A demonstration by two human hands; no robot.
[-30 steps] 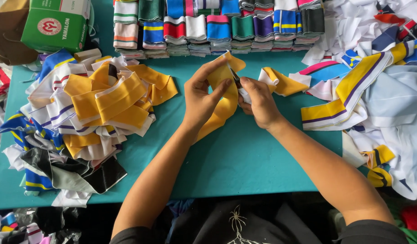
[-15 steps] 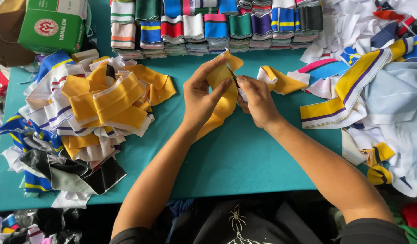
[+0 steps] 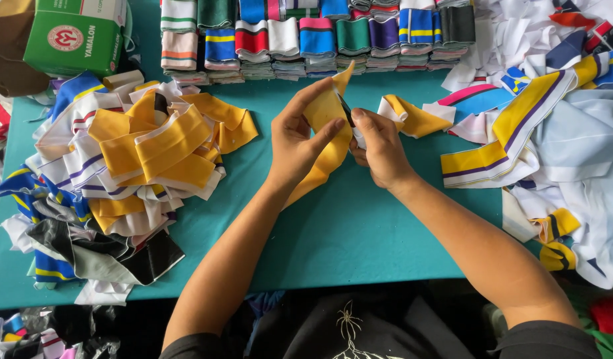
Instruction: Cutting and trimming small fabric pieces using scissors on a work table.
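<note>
While the left hand (image 3: pixel 296 136) pinches a yellow fabric strip (image 3: pixel 323 156) between thumb and curled fingers, the right hand (image 3: pixel 379 149) closes on the same strip from the 3 o'clock side, fingertips pressed together at a dark edge near the strip's upper end. The strip stands nearly upright between the two hands, its top corner pointing toward 12 o'clock and its lower tail trailing down toward 7 o'clock over the teal table (image 3: pixel 359 233). A small white piece shows at the right hand's fingertips; whether it is part of the strip or a separate scrap I cannot tell.

Judging by the grip, the step in hand looks like working at one end of the strip, perhaps pulling layers apart or trimming; no tool is clearly visible. Any further handling would call for a firm hold by the left hand while the right works along the edge.

Outward from the hands, a second yellow-and-white piece (image 3: pixel 412 116) lies just beside the right hand at 1 o'clock. At 9 o'clock sits a loose heap of yellow, white and blue strips (image 3: pixel 133 173). At 12 o'clock a row of folded striped bands (image 3: pixel 306 36) lines the table's far edge, with a green box (image 3: pixel 74 33) at 10 o'clock. At 3 o'clock lies a pile of pale cloth with striped trims (image 3: pixel 559 153).
</note>
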